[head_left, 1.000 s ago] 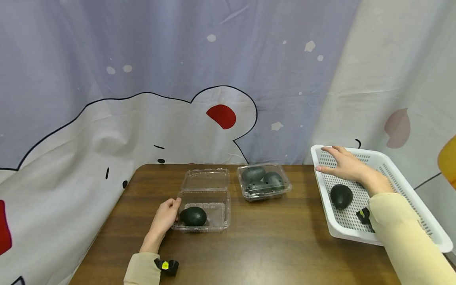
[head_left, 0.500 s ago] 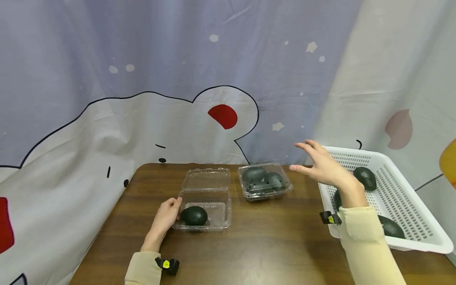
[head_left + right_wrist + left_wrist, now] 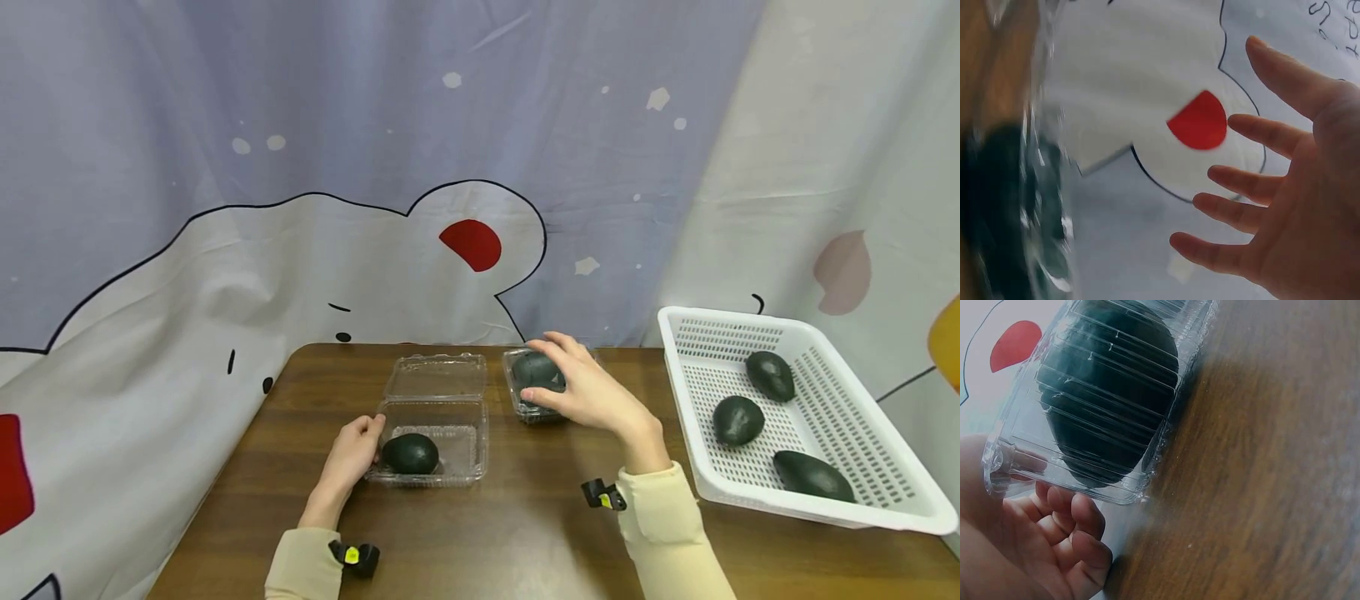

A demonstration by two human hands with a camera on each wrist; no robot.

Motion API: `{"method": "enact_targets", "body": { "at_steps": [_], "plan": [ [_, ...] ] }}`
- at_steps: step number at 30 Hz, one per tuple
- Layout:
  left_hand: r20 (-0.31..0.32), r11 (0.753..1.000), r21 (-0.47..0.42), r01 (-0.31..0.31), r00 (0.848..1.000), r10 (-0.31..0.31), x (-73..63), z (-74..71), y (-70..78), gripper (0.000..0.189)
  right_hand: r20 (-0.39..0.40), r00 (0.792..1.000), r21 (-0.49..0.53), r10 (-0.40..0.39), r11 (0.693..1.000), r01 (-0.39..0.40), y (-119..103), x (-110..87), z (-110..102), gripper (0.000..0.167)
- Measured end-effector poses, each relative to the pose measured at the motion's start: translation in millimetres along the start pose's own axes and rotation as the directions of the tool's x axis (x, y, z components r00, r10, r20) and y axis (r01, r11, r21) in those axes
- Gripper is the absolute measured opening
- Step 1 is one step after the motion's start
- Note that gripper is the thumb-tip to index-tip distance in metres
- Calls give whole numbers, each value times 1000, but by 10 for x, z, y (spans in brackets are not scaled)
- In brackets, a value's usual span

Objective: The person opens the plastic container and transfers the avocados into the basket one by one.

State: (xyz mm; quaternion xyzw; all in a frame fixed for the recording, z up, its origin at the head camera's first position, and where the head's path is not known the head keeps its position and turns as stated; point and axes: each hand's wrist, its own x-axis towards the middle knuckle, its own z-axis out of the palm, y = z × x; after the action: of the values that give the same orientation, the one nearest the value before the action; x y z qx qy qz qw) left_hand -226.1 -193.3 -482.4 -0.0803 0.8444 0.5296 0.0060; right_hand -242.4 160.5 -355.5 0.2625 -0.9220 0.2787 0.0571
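Note:
An open clear plastic clamshell box (image 3: 478, 454) stands on the table with its lid folded back. One dark green avocado (image 3: 410, 454) lies at its left side. My left hand (image 3: 348, 454) grips the box's left wall; in the left wrist view the thumb is over the edge and the fingers curl against the outside. My right hand (image 3: 596, 396) is spread in the air and holds nothing, overlapping a second, closed clamshell box (image 3: 528, 412) in the head view. Avocados (image 3: 536, 367) show through that lid, partly hidden by the hand.
On the right a white perforated basket (image 3: 678, 408) holds three avocados (image 3: 738, 420), well apart from one another. The brown wooden table (image 3: 495, 533) ends at the back against a printed curtain (image 3: 352, 267).
My right hand has moved left from over the basket to the closed box, uncovering the avocados in the basket. My left hand has stayed on the open box.

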Motion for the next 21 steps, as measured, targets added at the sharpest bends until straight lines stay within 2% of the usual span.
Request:
{"method": "enact_targets", "body": {
  "at_steps": [6,16,21],
  "plan": [
    [7,1000,7,-4,1000,4,5,-4,-3,40,4,999,52,-33,998,33,-183,99,310,65],
    [6,1000,-1,-2,1000,2,1,1,-13,39,97,994,101,-58,994,48,-446,226,827,57],
    [-9,1000,-1,-15,1000,15,6,-1,-9,40,103,993,137,-62,989,47,-530,277,1005,53]
  ]
}}
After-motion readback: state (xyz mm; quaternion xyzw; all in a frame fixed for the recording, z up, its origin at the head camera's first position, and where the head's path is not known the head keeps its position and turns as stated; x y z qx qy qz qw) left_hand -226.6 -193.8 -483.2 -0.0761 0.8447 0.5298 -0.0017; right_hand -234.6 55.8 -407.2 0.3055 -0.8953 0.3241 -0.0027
